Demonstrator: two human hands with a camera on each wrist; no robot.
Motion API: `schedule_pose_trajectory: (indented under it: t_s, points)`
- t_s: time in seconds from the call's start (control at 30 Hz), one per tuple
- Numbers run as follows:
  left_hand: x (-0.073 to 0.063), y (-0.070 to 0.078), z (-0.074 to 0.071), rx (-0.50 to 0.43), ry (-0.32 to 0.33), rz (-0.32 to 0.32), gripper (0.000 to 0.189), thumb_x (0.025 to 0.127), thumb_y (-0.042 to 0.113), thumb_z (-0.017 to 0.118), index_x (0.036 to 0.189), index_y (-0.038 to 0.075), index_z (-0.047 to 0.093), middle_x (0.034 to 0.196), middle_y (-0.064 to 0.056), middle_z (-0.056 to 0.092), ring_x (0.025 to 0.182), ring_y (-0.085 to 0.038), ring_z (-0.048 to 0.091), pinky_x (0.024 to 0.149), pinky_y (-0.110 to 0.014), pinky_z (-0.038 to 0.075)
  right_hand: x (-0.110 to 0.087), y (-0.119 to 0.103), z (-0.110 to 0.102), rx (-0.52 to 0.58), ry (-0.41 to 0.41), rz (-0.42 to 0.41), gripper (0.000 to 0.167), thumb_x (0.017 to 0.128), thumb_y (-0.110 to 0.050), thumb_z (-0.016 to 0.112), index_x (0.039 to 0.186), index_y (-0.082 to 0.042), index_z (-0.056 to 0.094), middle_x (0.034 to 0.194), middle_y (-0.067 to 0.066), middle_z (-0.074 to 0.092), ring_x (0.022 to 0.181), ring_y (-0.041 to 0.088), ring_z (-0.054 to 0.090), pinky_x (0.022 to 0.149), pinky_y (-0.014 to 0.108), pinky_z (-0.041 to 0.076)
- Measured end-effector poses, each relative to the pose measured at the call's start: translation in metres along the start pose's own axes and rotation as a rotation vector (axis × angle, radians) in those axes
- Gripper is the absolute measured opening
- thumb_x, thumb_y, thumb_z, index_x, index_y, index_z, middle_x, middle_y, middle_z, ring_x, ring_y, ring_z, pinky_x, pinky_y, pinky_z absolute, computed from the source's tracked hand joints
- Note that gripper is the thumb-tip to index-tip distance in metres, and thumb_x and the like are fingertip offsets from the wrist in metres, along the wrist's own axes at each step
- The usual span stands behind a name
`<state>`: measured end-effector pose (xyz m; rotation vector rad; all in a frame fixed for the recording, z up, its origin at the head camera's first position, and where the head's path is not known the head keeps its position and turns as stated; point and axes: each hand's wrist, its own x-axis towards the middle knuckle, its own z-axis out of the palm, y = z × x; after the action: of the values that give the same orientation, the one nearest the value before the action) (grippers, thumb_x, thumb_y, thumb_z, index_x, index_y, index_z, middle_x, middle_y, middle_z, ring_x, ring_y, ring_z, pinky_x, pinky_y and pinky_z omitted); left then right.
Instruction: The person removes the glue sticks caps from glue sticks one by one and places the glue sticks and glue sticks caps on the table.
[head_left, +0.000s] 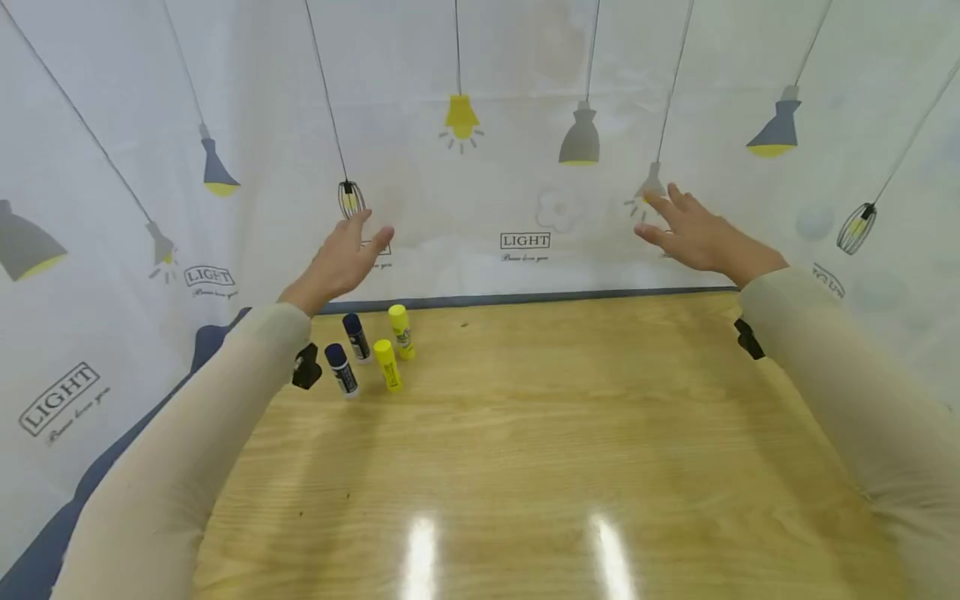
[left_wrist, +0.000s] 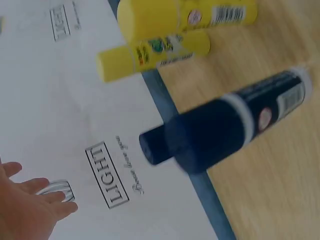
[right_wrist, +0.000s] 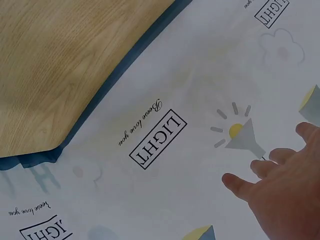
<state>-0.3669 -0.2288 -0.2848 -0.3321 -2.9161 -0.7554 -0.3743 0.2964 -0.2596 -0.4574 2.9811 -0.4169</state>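
Two dark blue-capped glue sticks and two yellow glue sticks stand upright in a small group at the table's far left. Above and just behind them, my left hand is raised with its fingers extended, holding nothing. The left wrist view shows a dark blue glue stick close to the camera and a yellow one beyond it. On the other side, my right hand hovers past the table's far edge, fingers spread and touching nothing; no glue stick is near it.
The wooden table has two bright light reflections near its front. A white curtain printed with hanging lamps stands behind it and along the left, its blue hem running by the table edge.
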Motion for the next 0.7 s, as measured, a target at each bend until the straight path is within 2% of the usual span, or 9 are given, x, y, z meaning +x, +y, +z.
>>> schedule_pose_trajectory:
  t_s: [0.13,0.33,0.5,0.7]
  points:
    - [-0.012,0.002,0.010,-0.072,0.037,0.014,0.084,0.106,0.065,0.034,0.166,0.009,0.015,0.171,-0.021,0.020,0.158,-0.043,0.021,0.127,-0.064,0.020,-0.008,-0.003,0.009,0.040,-0.010,-0.018,0.085,0.104,-0.071,0.024,0.166,-0.024,-0.010,0.169,0.016,-0.028,0.156,0.050,-0.017,0.113,0.085,0.000]
    - [-0.032,0.012,0.022,-0.172,0.073,0.044,0.068,0.108,0.046,0.049,0.162,0.010,0.028,0.164,-0.020,0.037,0.149,-0.041,0.039,0.119,-0.061,0.038,-0.020,-0.013,0.020,0.131,0.012,-0.067,0.081,0.106,-0.066,0.027,0.167,-0.025,-0.008,0.170,0.012,-0.026,0.157,0.050,-0.012,0.116,0.082,0.000]
    - [-0.060,0.010,0.037,-0.213,0.089,0.054,0.060,0.108,0.032,0.053,0.158,0.007,0.035,0.162,-0.017,0.040,0.148,-0.039,0.041,0.119,-0.057,0.039,-0.030,-0.027,0.035,0.171,0.019,-0.110,0.078,0.107,-0.064,0.031,0.167,-0.029,-0.004,0.172,0.007,-0.022,0.160,0.045,-0.010,0.120,0.077,0.003]
    - [-0.093,0.006,0.055,-0.237,0.133,0.077,0.049,0.107,0.030,0.054,0.148,0.004,0.047,0.153,-0.017,0.050,0.144,-0.038,0.047,0.116,-0.057,0.043,-0.043,-0.043,0.057,0.220,0.054,-0.159,0.075,0.108,-0.058,0.036,0.168,-0.026,0.005,0.175,0.008,-0.011,0.161,0.041,-0.004,0.123,0.074,0.006]
